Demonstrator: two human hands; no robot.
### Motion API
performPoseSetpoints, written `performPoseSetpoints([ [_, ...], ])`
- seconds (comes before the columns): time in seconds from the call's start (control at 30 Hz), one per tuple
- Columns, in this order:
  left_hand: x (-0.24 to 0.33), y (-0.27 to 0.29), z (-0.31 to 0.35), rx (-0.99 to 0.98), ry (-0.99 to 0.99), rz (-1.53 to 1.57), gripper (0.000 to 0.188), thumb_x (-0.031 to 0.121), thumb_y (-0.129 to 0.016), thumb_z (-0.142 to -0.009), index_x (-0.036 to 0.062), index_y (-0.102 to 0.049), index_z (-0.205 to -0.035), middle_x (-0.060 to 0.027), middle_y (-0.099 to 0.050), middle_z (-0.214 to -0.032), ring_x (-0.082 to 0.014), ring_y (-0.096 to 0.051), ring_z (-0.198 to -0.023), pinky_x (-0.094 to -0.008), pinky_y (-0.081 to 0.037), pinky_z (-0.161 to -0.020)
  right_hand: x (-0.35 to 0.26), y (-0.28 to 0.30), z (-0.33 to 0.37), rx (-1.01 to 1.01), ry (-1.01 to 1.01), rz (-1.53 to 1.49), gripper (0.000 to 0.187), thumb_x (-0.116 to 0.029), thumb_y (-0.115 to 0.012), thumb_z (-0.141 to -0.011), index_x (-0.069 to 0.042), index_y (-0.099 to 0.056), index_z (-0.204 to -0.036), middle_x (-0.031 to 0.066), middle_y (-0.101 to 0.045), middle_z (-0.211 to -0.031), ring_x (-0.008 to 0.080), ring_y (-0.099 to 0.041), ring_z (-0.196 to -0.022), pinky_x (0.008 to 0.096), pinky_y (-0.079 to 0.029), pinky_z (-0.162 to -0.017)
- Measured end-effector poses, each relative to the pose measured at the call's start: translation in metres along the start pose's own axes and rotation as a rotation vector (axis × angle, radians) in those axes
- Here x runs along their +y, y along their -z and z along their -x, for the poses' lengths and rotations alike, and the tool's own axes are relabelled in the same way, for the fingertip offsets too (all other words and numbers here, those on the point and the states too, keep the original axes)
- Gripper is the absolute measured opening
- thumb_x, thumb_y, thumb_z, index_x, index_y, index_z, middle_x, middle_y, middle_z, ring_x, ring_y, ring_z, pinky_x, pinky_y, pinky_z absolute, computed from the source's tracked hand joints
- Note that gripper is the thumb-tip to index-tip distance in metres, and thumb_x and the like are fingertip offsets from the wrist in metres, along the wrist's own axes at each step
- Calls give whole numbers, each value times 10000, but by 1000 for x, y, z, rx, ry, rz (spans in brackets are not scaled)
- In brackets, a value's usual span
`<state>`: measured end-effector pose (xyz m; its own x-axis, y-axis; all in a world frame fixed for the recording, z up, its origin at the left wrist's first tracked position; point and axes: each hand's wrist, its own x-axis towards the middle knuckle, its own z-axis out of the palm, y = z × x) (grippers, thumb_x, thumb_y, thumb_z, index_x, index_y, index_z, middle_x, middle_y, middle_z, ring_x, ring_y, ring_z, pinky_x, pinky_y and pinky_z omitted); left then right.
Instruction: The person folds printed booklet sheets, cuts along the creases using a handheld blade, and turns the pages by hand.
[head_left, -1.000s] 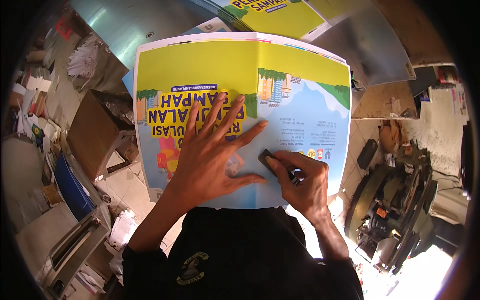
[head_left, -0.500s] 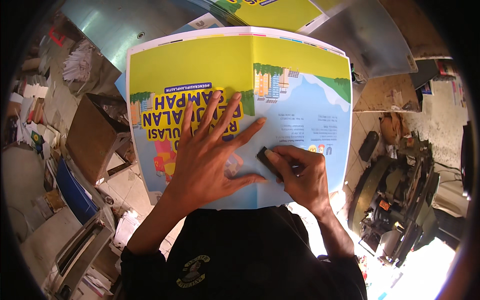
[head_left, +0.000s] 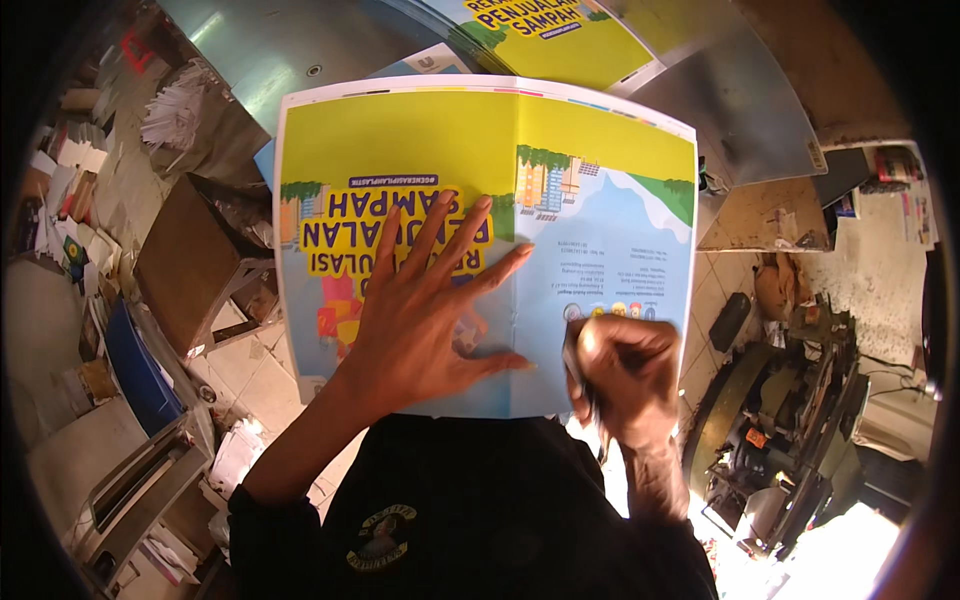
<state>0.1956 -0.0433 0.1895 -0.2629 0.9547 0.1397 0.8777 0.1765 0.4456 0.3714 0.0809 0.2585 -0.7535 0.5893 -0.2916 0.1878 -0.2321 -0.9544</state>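
Printed sheet (head_left: 600,225) with centre crease at mid-view, bottom edge against dark shirt (head_left: 450,490). Left hand (head_left: 425,325) on it, fingers spread, covering part of lettering and drawing. Right hand (head_left: 630,375) at 4 o'clock from crease's middle, blurred, pinching dark block (head_left: 573,355); block mostly behind fingers, exact shape unclear. Second print (head_left: 600,45) at 12 o'clock, cut off by top edge. Brown box (head_left: 200,270) at 9, paper bundle (head_left: 175,115) at 10, machine (head_left: 790,430) at 4, details murky, glare below it.
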Motion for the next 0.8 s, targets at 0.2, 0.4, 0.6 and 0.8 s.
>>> performPoseSetpoints([
  [0.2,-2,-1,0,21,-49,13,935,711,-780,-740,297,-524,-1539,-175,-314,-1672,-439,-233,-1557,-670,-114,-1226,-13,23,-19,196,70,251,250,-193,-726,-1002,52,-747,-1048,74,-709,-735,81,-606,-549,216,-455,-472],
  [0.4,5,-4,6,50,-52,109,861,585,-824,-765,218,-569,-1502,-159,-439,-1588,-391,-350,-1503,-600,-220,-1223,12,45,-25,272,17,536,220,-164,-735,-985,39,-762,-1063,110,-774,-849,129,-714,-714,250,-547,-649],
  [0.6,7,-5,1,89,-130,423,650,98,-839,-809,138,-632,-1424,-72,-728,-1161,-263,-638,-1119,-398,-505,-1008,28,45,-31,212,-35,611,208,-151,-725,-973,27,-764,-1072,119,-776,-839,148,-727,-752,290,-553,-721],
  [0.8,2,-6,-13,1,-124,548,590,-43,-780,-817,87,-653,-1379,-62,-744,-995,-245,-681,-975,-375,-552,-878,41,42,-32,255,70,596,197,-157,-738,-975,19,-761,-1059,69,-748,-792,93,-654,-660,244,-492,-600],
])
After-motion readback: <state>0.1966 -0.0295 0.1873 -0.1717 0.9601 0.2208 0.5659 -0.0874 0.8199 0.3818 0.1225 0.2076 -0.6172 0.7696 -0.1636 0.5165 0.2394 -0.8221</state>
